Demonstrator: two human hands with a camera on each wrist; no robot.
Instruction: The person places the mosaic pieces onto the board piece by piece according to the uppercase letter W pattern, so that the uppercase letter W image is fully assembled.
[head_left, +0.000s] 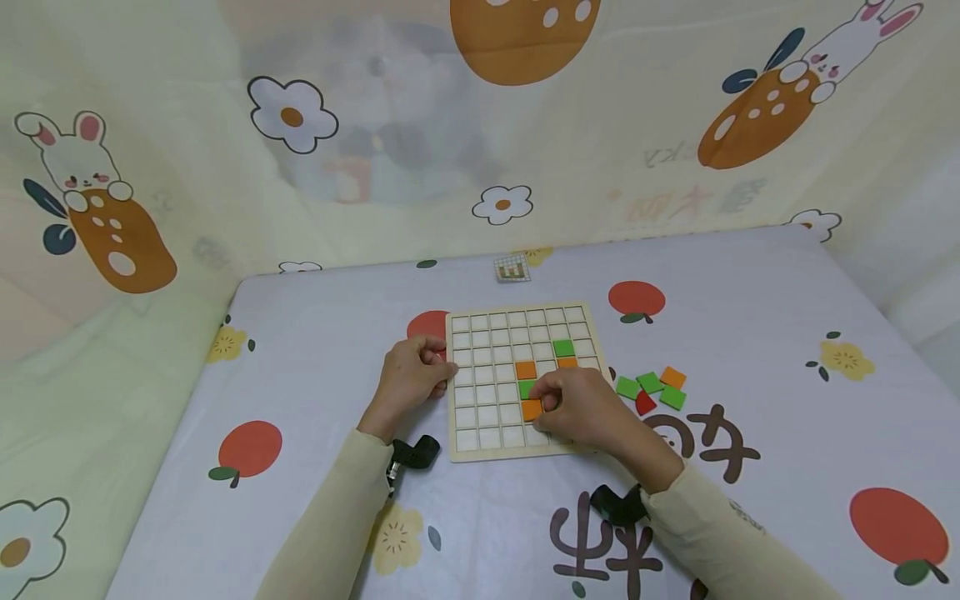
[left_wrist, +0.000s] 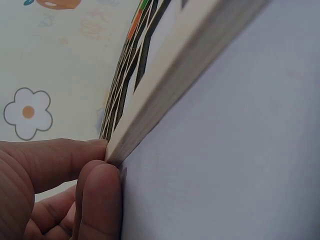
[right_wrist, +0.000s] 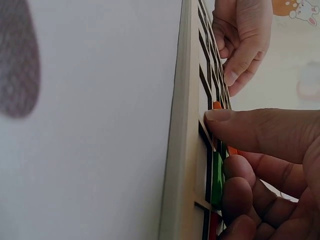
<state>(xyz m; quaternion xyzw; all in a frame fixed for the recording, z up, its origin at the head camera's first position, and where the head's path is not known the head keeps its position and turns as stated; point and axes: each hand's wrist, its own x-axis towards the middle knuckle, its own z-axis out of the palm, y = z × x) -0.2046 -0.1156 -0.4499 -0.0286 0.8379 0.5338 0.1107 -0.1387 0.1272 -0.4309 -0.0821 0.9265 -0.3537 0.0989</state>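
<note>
A square wooden grid board [head_left: 516, 455] with white cells lies on the table. At its left edge my left hand [head_left: 411, 375] holds the frame with thumb and fingers, also seen close up on the board's rim [left_wrist: 165, 92] in the left wrist view. Over the board's lower right part, my right hand [head_left: 588, 408] has thumb and index finger around an orange tile [head_left: 531, 410]. Above that tile sit a green tile [head_left: 527, 389] and another orange tile [head_left: 526, 369]. Under my right fingers, the right wrist view shows a green tile [right_wrist: 217, 180] and part of a red tile [right_wrist: 213, 226].
Right of the board lie several loose green tiles [head_left: 672, 397], an orange tile [head_left: 673, 377] and a red tile [head_left: 645, 403]. Behind the board is a small pattern card [head_left: 512, 268]. A patterned curtain [head_left: 405, 200] hangs at the table's far edge.
</note>
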